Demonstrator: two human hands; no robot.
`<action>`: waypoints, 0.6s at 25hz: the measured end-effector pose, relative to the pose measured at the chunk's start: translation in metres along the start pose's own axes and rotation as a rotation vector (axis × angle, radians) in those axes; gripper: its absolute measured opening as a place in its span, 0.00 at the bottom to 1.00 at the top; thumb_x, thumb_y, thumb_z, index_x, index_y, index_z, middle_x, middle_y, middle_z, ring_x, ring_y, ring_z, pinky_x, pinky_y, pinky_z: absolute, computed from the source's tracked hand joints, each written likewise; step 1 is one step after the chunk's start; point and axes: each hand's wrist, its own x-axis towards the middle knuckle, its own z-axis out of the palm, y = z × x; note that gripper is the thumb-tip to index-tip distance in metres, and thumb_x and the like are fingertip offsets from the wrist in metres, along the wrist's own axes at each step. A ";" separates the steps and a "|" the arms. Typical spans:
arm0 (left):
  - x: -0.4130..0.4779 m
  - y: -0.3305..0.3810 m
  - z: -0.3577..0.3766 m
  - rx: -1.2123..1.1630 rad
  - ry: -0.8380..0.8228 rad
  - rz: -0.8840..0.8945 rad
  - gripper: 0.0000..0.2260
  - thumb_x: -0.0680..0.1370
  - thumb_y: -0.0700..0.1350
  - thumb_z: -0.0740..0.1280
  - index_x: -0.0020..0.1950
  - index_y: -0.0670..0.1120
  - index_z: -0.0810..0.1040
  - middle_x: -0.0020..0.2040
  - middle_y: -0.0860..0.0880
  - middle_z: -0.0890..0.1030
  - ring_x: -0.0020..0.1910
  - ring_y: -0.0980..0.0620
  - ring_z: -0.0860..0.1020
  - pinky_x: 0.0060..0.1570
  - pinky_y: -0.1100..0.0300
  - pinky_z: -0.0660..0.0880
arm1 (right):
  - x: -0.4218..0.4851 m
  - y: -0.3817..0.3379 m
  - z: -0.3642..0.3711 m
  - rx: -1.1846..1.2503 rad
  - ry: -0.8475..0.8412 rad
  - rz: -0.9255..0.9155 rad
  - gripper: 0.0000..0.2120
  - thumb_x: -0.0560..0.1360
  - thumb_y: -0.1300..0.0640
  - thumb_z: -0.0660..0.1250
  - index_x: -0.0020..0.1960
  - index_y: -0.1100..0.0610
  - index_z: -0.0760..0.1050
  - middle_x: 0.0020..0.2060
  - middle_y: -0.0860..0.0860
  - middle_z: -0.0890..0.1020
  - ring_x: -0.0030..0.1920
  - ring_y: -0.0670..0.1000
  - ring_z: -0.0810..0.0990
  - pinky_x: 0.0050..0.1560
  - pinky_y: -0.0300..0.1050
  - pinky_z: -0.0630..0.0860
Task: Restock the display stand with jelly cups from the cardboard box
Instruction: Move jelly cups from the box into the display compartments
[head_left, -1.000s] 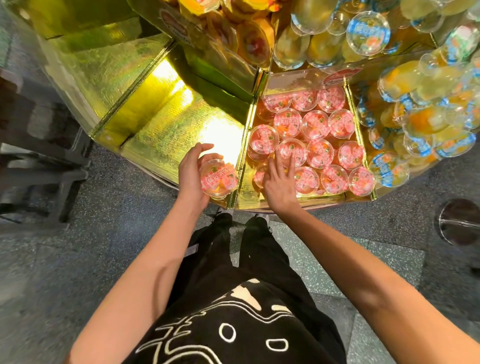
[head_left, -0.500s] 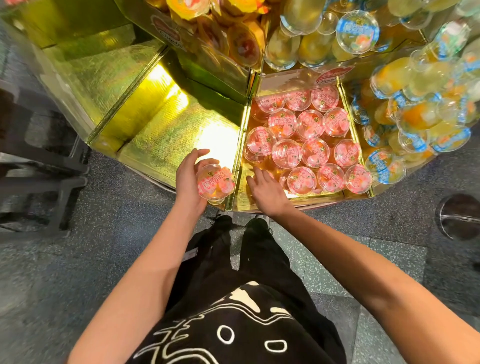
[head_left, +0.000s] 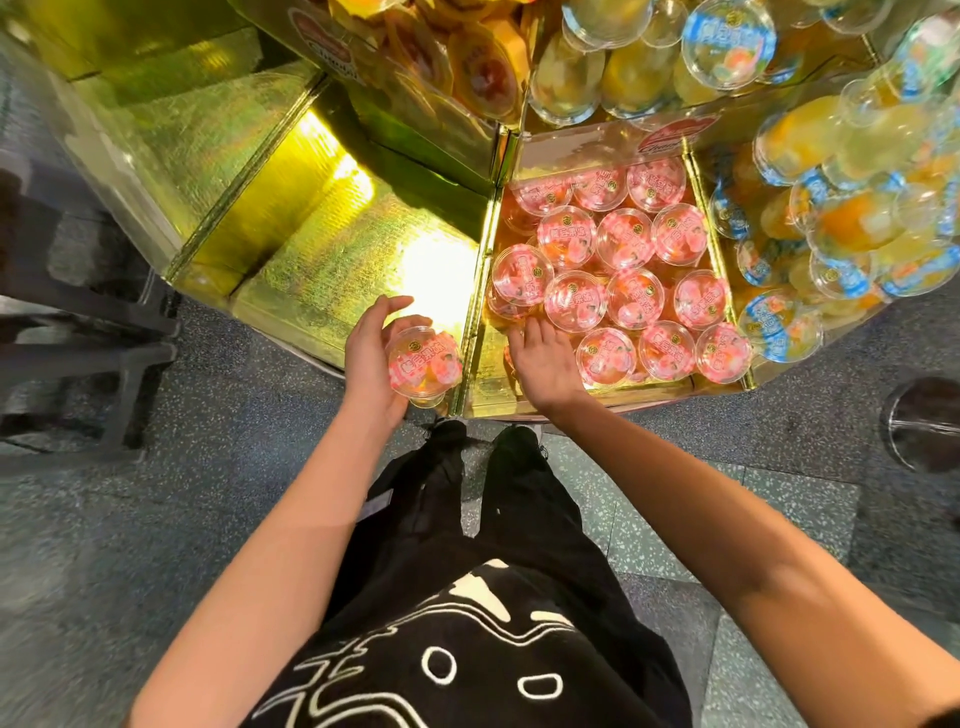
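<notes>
Just left of the divider (head_left: 474, 322), a cup (head_left: 425, 364) is held lid-up in the curled left hand (head_left: 370, 358), the pink bay's bare corner (head_left: 488, 376) lying immediately right of it, nearer the flat, straight-fingered right hand (head_left: 545, 361), beneath which a cup may be hidden; no box is seen.

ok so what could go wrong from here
The left hand holds the cup from one side at the stand's front edge; it might slip to the floor. The right hand lies among packed pink cups; a nudge could tip the front row over the low lip.
</notes>
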 end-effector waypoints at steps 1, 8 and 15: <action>0.001 0.000 0.001 0.009 -0.004 0.001 0.10 0.83 0.48 0.59 0.48 0.46 0.78 0.36 0.49 0.81 0.36 0.51 0.80 0.45 0.55 0.77 | 0.002 0.000 0.000 -0.003 0.002 0.012 0.23 0.76 0.66 0.62 0.70 0.63 0.61 0.64 0.62 0.71 0.65 0.59 0.68 0.63 0.50 0.68; 0.004 -0.002 0.008 0.027 -0.015 -0.010 0.11 0.83 0.49 0.59 0.49 0.47 0.78 0.36 0.49 0.82 0.36 0.52 0.81 0.44 0.56 0.78 | 0.004 -0.004 0.002 -0.028 -0.018 0.056 0.23 0.77 0.65 0.62 0.70 0.62 0.60 0.67 0.63 0.68 0.68 0.61 0.66 0.66 0.52 0.66; 0.005 -0.003 0.009 0.031 -0.015 -0.001 0.10 0.83 0.48 0.59 0.49 0.46 0.77 0.37 0.48 0.81 0.36 0.51 0.80 0.45 0.55 0.77 | -0.006 -0.011 -0.013 0.079 -0.120 0.085 0.33 0.76 0.70 0.62 0.77 0.64 0.51 0.76 0.66 0.54 0.76 0.64 0.53 0.74 0.55 0.58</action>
